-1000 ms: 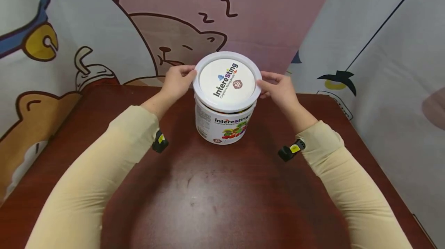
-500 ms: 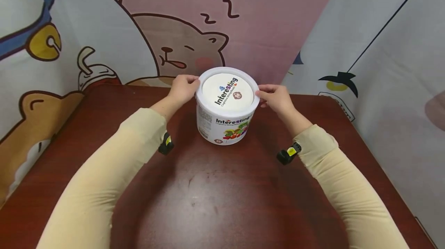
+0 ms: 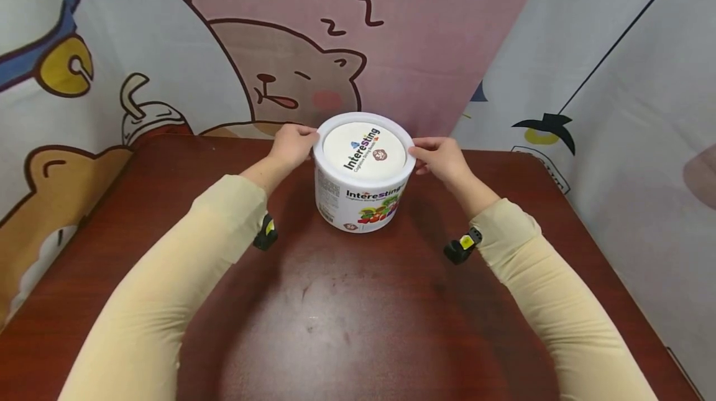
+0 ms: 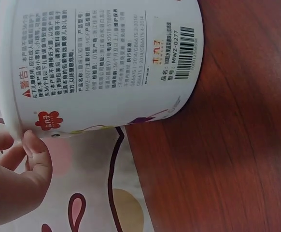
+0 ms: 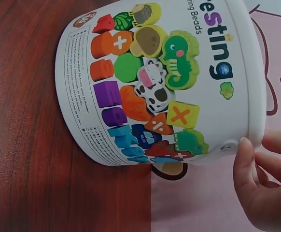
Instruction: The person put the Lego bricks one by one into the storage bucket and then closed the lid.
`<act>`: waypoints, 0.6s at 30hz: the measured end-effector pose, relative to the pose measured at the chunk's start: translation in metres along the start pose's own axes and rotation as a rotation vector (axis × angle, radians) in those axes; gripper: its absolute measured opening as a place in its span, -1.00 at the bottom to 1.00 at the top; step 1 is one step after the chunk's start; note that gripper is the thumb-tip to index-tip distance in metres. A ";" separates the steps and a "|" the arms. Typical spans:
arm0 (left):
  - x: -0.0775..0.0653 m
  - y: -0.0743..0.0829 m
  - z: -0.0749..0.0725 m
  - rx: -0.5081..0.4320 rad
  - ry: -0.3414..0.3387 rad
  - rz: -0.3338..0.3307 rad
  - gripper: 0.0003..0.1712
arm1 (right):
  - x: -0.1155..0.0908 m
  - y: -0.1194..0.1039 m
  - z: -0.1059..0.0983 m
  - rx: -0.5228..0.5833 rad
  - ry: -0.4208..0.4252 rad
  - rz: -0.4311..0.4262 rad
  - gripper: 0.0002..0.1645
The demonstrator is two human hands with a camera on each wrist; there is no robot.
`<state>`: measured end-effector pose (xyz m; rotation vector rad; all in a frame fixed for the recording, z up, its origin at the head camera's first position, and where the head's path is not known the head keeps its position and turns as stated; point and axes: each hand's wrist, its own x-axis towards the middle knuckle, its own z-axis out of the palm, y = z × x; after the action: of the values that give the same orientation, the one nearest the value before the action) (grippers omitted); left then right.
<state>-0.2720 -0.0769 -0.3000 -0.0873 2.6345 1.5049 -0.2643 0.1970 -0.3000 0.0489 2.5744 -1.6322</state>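
Note:
A round white bucket [image 3: 331,197] printed "Interesting" stands upright on the table, with a white lid [image 3: 366,151] lying on its top. My left hand [image 3: 289,147] pinches the lid's rim on the left side. Opposite it, my right hand [image 3: 445,160] pinches the rim on the right. In the left wrist view the bucket's wall [image 4: 106,58] shows small print and a barcode, with thumb and fingers of the left hand [image 4: 17,181] at the rim. Pictures of coloured string beads cover the bucket [image 5: 131,67] in the right wrist view, where the right hand's thumb [image 5: 245,164] is at the rim.
The dark red wooden table [image 3: 324,320] extends toward me and to both sides. A cartoon-printed cloth [image 3: 436,28] hangs right behind the table's back edge. Each wrist wears a small black camera, one near the left sleeve [image 3: 224,208].
The lid has come down from a raised position with a gap beneath it onto the bucket's top. Both hands moved down with it and kept hold of its rim.

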 end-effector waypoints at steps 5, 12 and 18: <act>0.002 0.002 -0.004 -0.018 0.014 -0.028 -0.59 | 0.002 -0.003 -0.001 0.015 -0.024 0.023 -0.53; 0.000 0.004 -0.007 -0.111 0.002 -0.065 -0.62 | 0.005 -0.002 -0.003 0.122 -0.090 0.079 -0.48; 0.001 0.006 -0.004 -0.149 0.006 -0.056 -0.62 | 0.002 0.000 -0.006 0.192 -0.092 0.063 -0.45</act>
<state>-0.2736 -0.0773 -0.2934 -0.1759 2.4987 1.6826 -0.2670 0.2026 -0.2972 0.0654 2.3185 -1.8077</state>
